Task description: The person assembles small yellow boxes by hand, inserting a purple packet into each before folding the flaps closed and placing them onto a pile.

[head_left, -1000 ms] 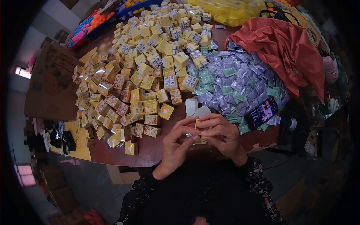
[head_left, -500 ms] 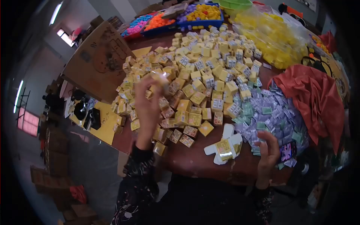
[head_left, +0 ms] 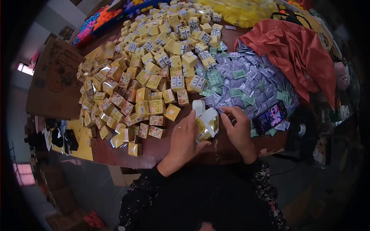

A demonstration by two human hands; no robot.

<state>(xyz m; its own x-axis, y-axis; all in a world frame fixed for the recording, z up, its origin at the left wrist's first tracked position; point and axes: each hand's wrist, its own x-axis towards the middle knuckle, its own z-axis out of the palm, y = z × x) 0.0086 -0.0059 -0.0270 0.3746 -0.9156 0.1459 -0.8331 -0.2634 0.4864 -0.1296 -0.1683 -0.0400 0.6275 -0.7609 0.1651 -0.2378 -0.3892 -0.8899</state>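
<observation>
A small stack of flat, unfolded box blanks (head_left: 206,125) lies near the front edge of the counter (head_left: 154,152). The left hand (head_left: 184,140) rests beside it, fingers curled onto the stack's edge, lifting nothing. The right hand (head_left: 238,129) reaches with loosely bent fingers into the heap of purple and green sachets (head_left: 246,82), touching them; whether it grips one cannot be told. Beyond lies a large pile of finished yellow boxes (head_left: 150,69). Many appear folded; blanks and sachets remain.
</observation>
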